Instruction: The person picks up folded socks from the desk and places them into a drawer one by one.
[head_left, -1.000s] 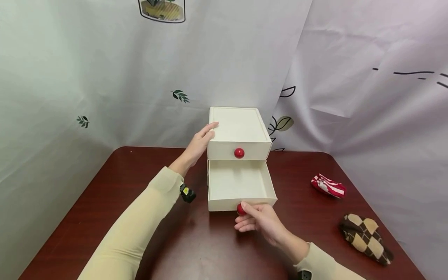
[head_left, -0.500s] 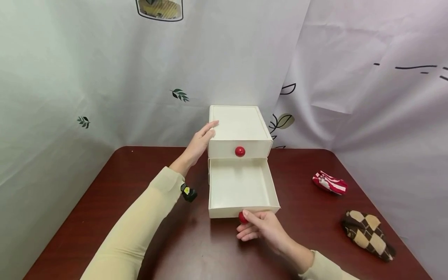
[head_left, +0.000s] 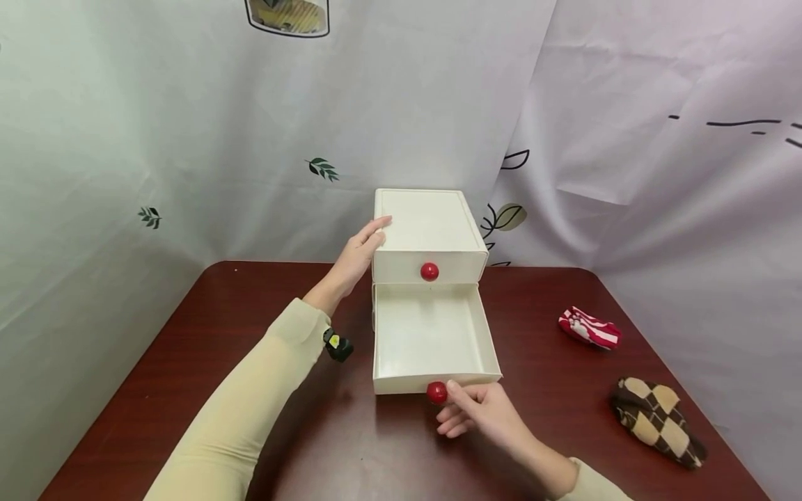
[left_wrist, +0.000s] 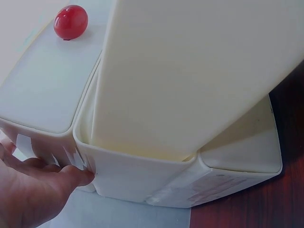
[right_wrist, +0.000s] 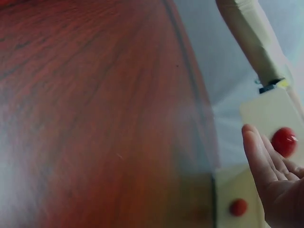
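A white drawer cabinet (head_left: 429, 219) stands at the back of the table, with a red knob (head_left: 429, 271) on its upper front. Below that, a white drawer (head_left: 432, 341) is pulled well out, and its inside is bare. My left hand (head_left: 354, 261) rests against the cabinet's upper left side, fingers over the top edge; the left wrist view has this hand (left_wrist: 38, 185) at the side wall. Just right of the pulled-out drawer's red knob (head_left: 436, 392) is my right hand (head_left: 489, 414), thumb tip at the knob's edge and fingers loosely extended. In the right wrist view, the knob (right_wrist: 284, 141) shows uncovered beside the fingers.
On the right of the dark red table (head_left: 207, 334) lie a red-and-white striped cloth item (head_left: 589, 328) and a brown-and-tan checked cloth item (head_left: 659, 421). A patterned white curtain (head_left: 250, 139) hangs behind the table and along its sides.
The drawer has slid farther out toward me with my right hand on its knob. That hand has since moved slightly right, off the knob. My left hand has stayed on the cabinet.
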`<state>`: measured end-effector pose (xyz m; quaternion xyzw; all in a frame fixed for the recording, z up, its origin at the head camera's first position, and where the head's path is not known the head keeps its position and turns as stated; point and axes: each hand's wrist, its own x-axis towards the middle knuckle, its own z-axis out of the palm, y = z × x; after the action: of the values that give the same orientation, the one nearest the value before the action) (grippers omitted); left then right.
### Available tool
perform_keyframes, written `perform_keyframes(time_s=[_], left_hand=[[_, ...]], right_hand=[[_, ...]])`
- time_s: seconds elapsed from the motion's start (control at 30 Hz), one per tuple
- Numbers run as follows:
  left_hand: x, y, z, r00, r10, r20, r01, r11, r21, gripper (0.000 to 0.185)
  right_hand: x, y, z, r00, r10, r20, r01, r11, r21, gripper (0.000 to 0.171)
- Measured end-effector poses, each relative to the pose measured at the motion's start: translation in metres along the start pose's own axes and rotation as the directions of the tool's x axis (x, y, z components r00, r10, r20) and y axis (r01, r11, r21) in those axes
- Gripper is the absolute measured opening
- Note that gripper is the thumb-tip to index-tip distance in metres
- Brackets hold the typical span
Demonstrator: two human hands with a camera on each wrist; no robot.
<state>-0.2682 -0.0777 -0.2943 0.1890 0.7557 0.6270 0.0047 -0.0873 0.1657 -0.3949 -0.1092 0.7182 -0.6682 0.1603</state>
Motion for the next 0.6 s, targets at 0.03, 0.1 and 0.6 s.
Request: perform_keyframes(time_s=[0.03,0.1,0.6], left_hand=[[0.002,-0.004,-0.001,1.0,0.0,0.001,0.0,1.0,-0.001,0.045],[0.007,-0.012,-0.002,1.0,-0.002,0.0,0.002,1.0,-0.003,0.045],[0.012,-0.022,-0.003,1.0,0.011,-0.009,-0.011,1.0,-0.006,0.043]], right_hand=[[-0.003,-0.003,-0.003,1.0,-0.008,-0.001,0.008,1.0,-0.025,0.047],[-0.008,-0.01,-0.009,1.0,-0.021,-0.006,0.021,0.998,-0.058,0.045],[-0.035,-0.052,-0.077,0.929,-0.268,-0.256,0.198,0.942,-0.27,0.031]])
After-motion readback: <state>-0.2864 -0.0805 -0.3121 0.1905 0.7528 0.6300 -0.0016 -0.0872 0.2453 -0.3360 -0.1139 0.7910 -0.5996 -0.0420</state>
